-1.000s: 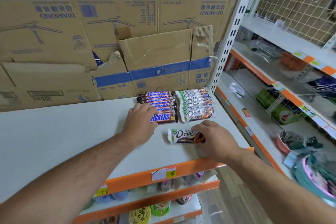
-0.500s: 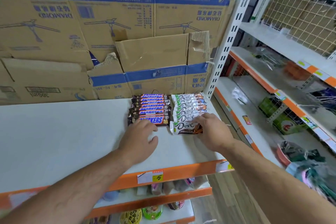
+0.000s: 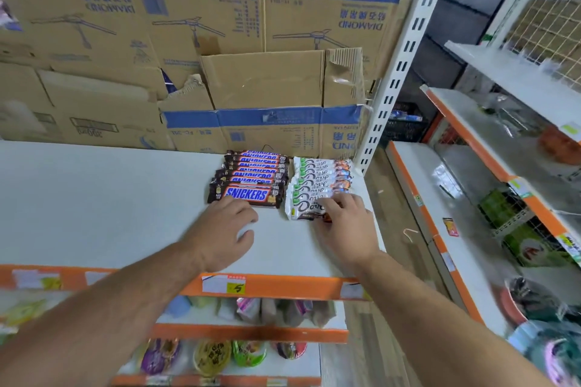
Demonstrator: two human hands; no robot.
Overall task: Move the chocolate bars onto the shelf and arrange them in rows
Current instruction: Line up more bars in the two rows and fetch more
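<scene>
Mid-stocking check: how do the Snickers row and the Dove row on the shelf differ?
Snickers row is dark brown with blue lettering; Dove row is white with dark script. Snickers row sits left, Dove row right, nearer the white upright. The right hand pinches the front Dove bar; the left hand lies open on the shelf before the front Snickers bar. Both rows run front to back, bars overlapping.
</scene>
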